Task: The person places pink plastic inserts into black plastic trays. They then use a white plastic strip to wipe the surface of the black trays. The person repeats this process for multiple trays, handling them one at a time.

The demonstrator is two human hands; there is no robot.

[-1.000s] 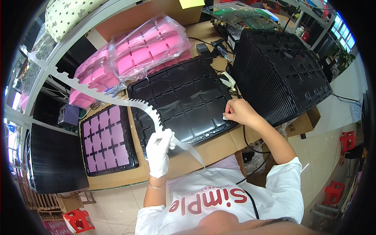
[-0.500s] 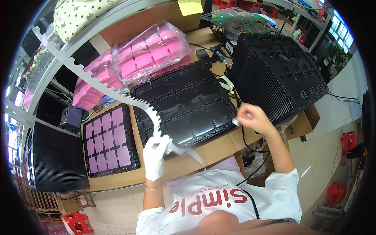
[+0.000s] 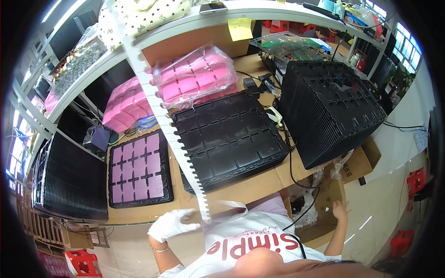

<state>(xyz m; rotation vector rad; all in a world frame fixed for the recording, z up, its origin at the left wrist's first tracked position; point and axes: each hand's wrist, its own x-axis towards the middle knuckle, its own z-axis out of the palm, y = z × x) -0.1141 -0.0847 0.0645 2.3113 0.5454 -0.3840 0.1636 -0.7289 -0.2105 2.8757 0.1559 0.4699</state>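
A long white strip with a toothed edge (image 3: 172, 136) runs from the top left, in front of the table, down to my lap. My left hand (image 3: 172, 225), in a white glove, is beside the strip's lower end with fingers apart. A thin white band (image 3: 234, 204) curls over my lap. My right hand (image 3: 340, 211) is bare, fingers spread, out at the lower right by an opened cardboard box (image 3: 324, 227). Close to its fingers is a small white piece (image 3: 327, 209), apparently in the air. A large black compartment tray (image 3: 232, 139) lies on the table ahead.
A smaller black tray with purple pads (image 3: 139, 169) lies left of the large one. Stacks of black trays stand at left (image 3: 69, 178) and right (image 3: 331, 106). Bagged pink foam (image 3: 194, 76) sits behind. A black cable (image 3: 292, 171) hangs over the table's front edge.
My left hand has let go of the toothed strip and moved down and left. My right hand has left the tray's corner for the lower right and opened. The view has shifted.
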